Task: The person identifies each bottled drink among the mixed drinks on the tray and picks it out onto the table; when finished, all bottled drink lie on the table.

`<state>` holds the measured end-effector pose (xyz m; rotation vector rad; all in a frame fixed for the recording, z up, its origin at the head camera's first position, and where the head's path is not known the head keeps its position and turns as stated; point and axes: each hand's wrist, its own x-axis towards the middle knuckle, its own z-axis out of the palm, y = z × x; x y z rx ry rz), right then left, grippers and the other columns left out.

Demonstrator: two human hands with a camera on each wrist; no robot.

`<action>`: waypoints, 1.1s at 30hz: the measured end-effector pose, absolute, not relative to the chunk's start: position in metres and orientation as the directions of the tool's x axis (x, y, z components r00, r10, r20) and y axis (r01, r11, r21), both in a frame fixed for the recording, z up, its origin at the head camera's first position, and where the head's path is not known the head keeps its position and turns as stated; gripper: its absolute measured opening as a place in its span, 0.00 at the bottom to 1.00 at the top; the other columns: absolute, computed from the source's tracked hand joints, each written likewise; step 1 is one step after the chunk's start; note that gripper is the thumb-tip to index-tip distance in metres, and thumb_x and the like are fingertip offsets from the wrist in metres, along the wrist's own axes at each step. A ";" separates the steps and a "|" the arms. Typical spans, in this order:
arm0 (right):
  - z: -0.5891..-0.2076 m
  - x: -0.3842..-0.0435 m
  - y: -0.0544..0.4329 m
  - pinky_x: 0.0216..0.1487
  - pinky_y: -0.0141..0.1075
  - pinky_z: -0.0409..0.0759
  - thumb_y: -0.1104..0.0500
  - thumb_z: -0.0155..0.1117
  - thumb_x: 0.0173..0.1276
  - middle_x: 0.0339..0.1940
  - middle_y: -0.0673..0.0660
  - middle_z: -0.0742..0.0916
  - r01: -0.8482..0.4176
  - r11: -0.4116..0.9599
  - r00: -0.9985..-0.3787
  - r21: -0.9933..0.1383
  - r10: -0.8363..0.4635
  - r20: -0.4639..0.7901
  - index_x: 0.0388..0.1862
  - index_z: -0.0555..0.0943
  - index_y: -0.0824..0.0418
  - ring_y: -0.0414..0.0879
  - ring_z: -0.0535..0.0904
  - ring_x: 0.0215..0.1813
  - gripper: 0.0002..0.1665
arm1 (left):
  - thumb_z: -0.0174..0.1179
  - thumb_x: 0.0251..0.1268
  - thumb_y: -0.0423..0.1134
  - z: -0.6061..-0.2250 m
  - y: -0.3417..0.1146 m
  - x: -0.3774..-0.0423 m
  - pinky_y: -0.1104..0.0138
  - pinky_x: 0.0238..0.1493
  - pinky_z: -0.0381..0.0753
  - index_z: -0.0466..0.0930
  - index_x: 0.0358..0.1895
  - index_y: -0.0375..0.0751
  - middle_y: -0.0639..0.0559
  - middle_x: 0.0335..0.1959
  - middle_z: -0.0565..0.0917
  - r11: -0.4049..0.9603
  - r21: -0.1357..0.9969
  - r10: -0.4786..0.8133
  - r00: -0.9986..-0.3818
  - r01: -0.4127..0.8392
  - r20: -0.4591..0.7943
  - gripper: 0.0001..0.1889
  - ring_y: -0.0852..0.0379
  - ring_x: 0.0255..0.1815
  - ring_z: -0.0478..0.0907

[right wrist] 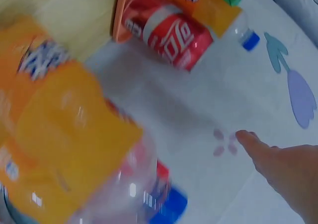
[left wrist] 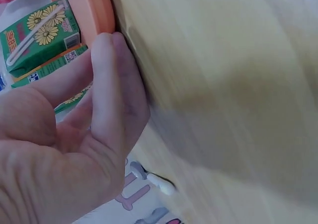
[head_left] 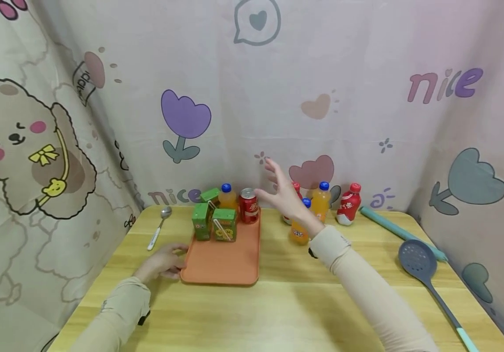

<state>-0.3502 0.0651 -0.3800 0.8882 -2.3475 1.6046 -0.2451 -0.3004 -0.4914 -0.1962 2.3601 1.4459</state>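
My left hand [head_left: 164,261] holds the left rim of an orange tray [head_left: 223,269], its fingertips at the edge in the left wrist view. Green drink cartons [head_left: 224,226] with straws stand at the back of the tray, beside an orange drink bottle [head_left: 227,196] with a blue cap. At the back right corner is a red soda can [head_left: 249,206]. Up in the air, right of the can, my right hand [head_left: 284,193] has its fingers spread and holds nothing. Orange drink bottles [head_left: 320,200] are behind and below its wrist; the nearer one [right wrist: 69,124] looms large in the right wrist view.
A red bottle [head_left: 348,204] stands at the back right, another partly hidden behind my right hand. A spoon [head_left: 159,229] lies left of the tray. On the right are a teal rolled item [head_left: 401,232] and a grey slotted skimmer [head_left: 418,259]. Printed curtains [head_left: 243,98] surround the table.
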 end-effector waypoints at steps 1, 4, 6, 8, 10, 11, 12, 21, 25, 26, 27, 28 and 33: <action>-0.383 -0.352 0.060 0.81 0.68 0.65 0.53 0.71 0.74 0.86 0.63 0.63 -0.554 0.254 -0.808 -0.793 -0.393 0.439 0.88 0.51 0.43 0.69 0.66 0.81 0.53 | 0.59 0.68 0.23 -0.491 -0.299 -0.246 0.68 0.24 0.86 0.60 0.79 0.29 0.45 0.24 0.83 0.474 0.827 0.067 -0.924 -0.302 -0.376 0.36 0.59 0.20 0.79; -0.392 -0.356 0.047 0.80 0.67 0.67 0.53 0.71 0.74 0.85 0.63 0.63 -0.542 0.264 -0.810 -0.798 -0.418 0.412 0.88 0.50 0.44 0.69 0.65 0.81 0.54 | 0.59 0.68 0.23 -0.489 -0.297 -0.246 0.68 0.24 0.87 0.59 0.79 0.30 0.45 0.25 0.82 0.483 0.821 0.058 -0.925 -0.303 -0.376 0.36 0.58 0.21 0.79; -0.398 -0.360 0.039 0.80 0.65 0.68 0.52 0.72 0.73 0.85 0.63 0.63 -0.536 0.273 -0.812 -0.799 -0.427 0.399 0.88 0.49 0.46 0.67 0.65 0.82 0.54 | 0.58 0.68 0.22 -0.489 -0.295 -0.246 0.68 0.24 0.87 0.59 0.80 0.30 0.44 0.25 0.82 0.485 0.822 0.057 -0.928 -0.298 -0.369 0.36 0.58 0.21 0.78; -0.402 -0.364 0.031 0.81 0.64 0.68 0.52 0.72 0.74 0.86 0.63 0.63 -0.527 0.269 -0.811 -0.806 -0.443 0.382 0.88 0.49 0.47 0.66 0.64 0.83 0.55 | 0.58 0.68 0.22 -0.489 -0.294 -0.245 0.68 0.24 0.86 0.59 0.79 0.30 0.44 0.26 0.82 0.488 0.824 0.060 -0.930 -0.289 -0.362 0.36 0.58 0.21 0.78; -0.407 -0.369 0.023 0.83 0.62 0.66 0.52 0.71 0.74 0.86 0.63 0.63 -0.525 0.286 -0.810 -0.802 -0.458 0.367 0.88 0.48 0.49 0.63 0.62 0.84 0.55 | 0.58 0.67 0.21 -0.489 -0.293 -0.244 0.68 0.23 0.86 0.59 0.79 0.31 0.43 0.27 0.82 0.489 0.823 0.054 -0.932 -0.288 -0.359 0.37 0.58 0.21 0.78; -0.410 -0.371 0.019 0.84 0.61 0.65 0.52 0.71 0.74 0.86 0.64 0.63 -0.525 0.297 -0.809 -0.798 -0.465 0.360 0.88 0.48 0.49 0.63 0.61 0.85 0.55 | 0.58 0.67 0.21 -0.490 -0.293 -0.244 0.68 0.23 0.86 0.59 0.79 0.30 0.42 0.27 0.82 0.492 0.823 0.055 -0.933 -0.286 -0.357 0.37 0.57 0.21 0.78; -0.412 -0.374 0.015 0.84 0.61 0.64 0.52 0.71 0.74 0.86 0.64 0.64 -0.530 0.315 -0.807 -0.787 -0.471 0.355 0.88 0.48 0.51 0.62 0.62 0.85 0.55 | 0.58 0.66 0.21 -0.490 -0.293 -0.244 0.68 0.23 0.86 0.60 0.79 0.30 0.42 0.27 0.82 0.494 0.821 0.054 -0.933 -0.286 -0.357 0.37 0.57 0.21 0.78; -0.427 -0.395 -0.011 0.88 0.59 0.57 0.33 0.58 0.78 0.85 0.62 0.64 -0.573 0.686 -0.819 -0.449 -0.486 0.304 0.88 0.54 0.51 0.62 0.56 0.86 0.50 | 0.59 0.66 0.21 -0.493 -0.293 -0.242 0.66 0.24 0.88 0.63 0.77 0.32 0.40 0.31 0.83 0.492 0.821 0.032 -0.937 -0.289 -0.349 0.35 0.55 0.24 0.80; -0.436 -0.400 -0.021 0.88 0.65 0.47 0.25 0.48 0.77 0.88 0.62 0.60 -0.529 0.791 -0.847 -0.307 -0.471 0.245 0.88 0.56 0.46 0.66 0.48 0.88 0.49 | 0.60 0.66 0.21 -0.495 -0.292 -0.240 0.66 0.25 0.88 0.65 0.76 0.33 0.40 0.32 0.82 0.488 0.826 0.025 -0.942 -0.281 -0.334 0.34 0.55 0.24 0.80; -0.438 -0.401 -0.023 0.88 0.66 0.46 0.24 0.47 0.77 0.88 0.62 0.59 -0.520 0.805 -0.853 -0.285 -0.469 0.230 0.88 0.56 0.46 0.66 0.47 0.88 0.49 | 0.60 0.65 0.21 -0.495 -0.292 -0.240 0.66 0.25 0.88 0.65 0.76 0.33 0.39 0.32 0.82 0.485 0.829 0.024 -0.943 -0.278 -0.331 0.34 0.54 0.24 0.80; -0.441 -0.402 -0.024 0.88 0.66 0.46 0.24 0.46 0.77 0.88 0.61 0.58 -0.510 0.815 -0.859 -0.274 -0.463 0.218 0.88 0.56 0.45 0.67 0.47 0.88 0.49 | 0.60 0.65 0.21 -0.496 -0.291 -0.240 0.65 0.25 0.89 0.65 0.76 0.32 0.39 0.33 0.82 0.486 0.830 0.027 -0.945 -0.273 -0.327 0.34 0.54 0.24 0.81; -0.443 -0.403 -0.025 0.88 0.66 0.46 0.23 0.46 0.76 0.88 0.61 0.58 -0.501 0.823 -0.864 -0.269 -0.458 0.210 0.88 0.57 0.44 0.67 0.47 0.88 0.49 | 0.60 0.66 0.21 -0.496 -0.291 -0.240 0.65 0.26 0.89 0.65 0.76 0.32 0.39 0.33 0.82 0.486 0.831 0.031 -0.945 -0.271 -0.326 0.34 0.54 0.25 0.81; -0.449 -0.406 -0.031 0.87 0.68 0.50 0.23 0.50 0.75 0.87 0.60 0.61 -0.485 0.827 -0.872 -0.283 -0.435 0.224 0.86 0.61 0.43 0.67 0.51 0.87 0.48 | 0.59 0.68 0.22 -0.496 -0.292 -0.239 0.66 0.25 0.88 0.65 0.76 0.32 0.40 0.33 0.81 0.480 0.834 0.031 -0.945 -0.271 -0.325 0.33 0.55 0.24 0.80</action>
